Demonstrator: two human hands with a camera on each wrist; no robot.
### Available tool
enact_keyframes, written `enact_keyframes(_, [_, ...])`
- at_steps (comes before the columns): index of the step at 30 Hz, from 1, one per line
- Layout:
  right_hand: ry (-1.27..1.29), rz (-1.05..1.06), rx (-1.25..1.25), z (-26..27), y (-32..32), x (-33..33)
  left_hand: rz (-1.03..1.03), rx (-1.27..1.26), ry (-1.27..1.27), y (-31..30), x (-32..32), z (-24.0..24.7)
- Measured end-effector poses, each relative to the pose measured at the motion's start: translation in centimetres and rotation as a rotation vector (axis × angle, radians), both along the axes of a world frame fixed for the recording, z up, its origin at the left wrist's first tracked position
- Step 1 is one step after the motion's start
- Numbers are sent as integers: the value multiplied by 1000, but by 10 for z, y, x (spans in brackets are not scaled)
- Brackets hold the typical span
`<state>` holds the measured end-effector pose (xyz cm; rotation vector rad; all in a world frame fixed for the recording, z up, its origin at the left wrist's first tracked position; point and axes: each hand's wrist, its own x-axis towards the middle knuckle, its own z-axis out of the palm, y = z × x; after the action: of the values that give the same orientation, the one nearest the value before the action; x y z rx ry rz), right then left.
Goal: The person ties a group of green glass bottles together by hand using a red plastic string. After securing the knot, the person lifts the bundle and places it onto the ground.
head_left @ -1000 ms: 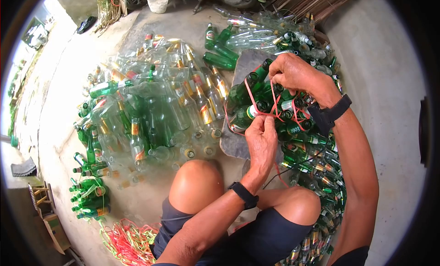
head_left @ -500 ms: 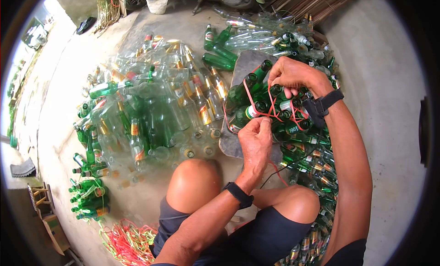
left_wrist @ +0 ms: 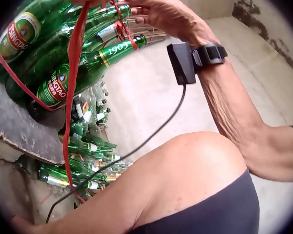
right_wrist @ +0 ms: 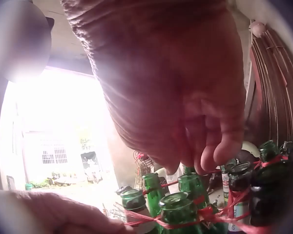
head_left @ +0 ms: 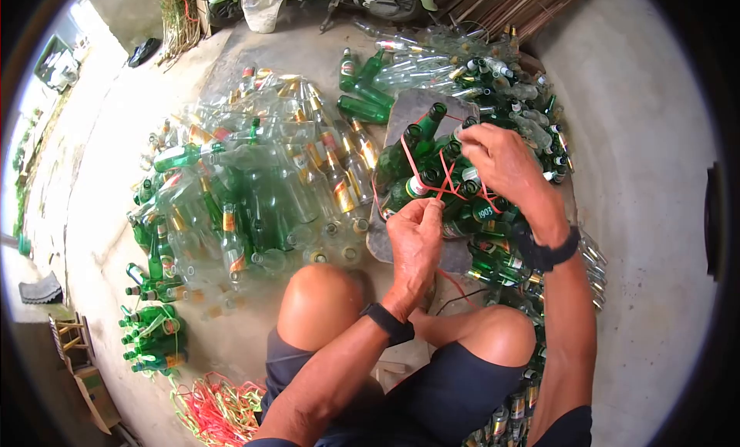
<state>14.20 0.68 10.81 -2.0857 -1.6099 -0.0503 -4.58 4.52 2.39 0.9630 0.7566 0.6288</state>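
Note:
Green glass beer bottles (head_left: 391, 168) stand bunched upright on a grey slab (head_left: 455, 256), with red plastic strap (head_left: 409, 156) wound round their necks and, lower down, round their bodies. My left hand (head_left: 417, 233) pinches the strap at the near side of the necks. From it the strap (left_wrist: 70, 107) hangs down past the slab's edge in the left wrist view. My right hand (head_left: 505, 163) is over the far right necks, its fingers (right_wrist: 224, 144) bent loosely downward above the bottle mouths (right_wrist: 176, 201), with no strap showing between them. Its thumb is hidden in the right wrist view.
Clear and green bottles (head_left: 266, 177) lie heaped on the left floor; another heap (head_left: 516, 100) runs behind and right of the slab. A tied green bundle (head_left: 154, 335) and loose red and yellow strap (head_left: 216, 404) lie lower left. A black cable (left_wrist: 151, 139) trails from the right wrist.
My right hand has let go of the strap it pinched and shifted right across the necks. The strap now lies around another bottle neck. My left hand keeps its pinch, a little further left.

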Motion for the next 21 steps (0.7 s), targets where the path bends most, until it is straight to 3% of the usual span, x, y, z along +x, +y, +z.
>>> enact_keyframes(2, [185,-219,-224,31,-16,-46,14,21,-8,1,1,2])
enact_keyframes(3, [-10,-144,-114,14,-29,-48,4,54,-2,1,1,-1])
enact_keyframes(6, [-197,-192,-53,-16,-44,-61,-14,107,20,5,1,3])
enact_keyframes(9, [-50,-258,3,-36,-51,-52,-4,168,36,11,2,4])
enact_keyframes(13, [-157,-305,44,-37,-47,-63,-24,253,61,18,-2,2])
enact_keyframes(21, [-116,-304,120,-45,-43,-62,-49,399,107,22,-17,6])
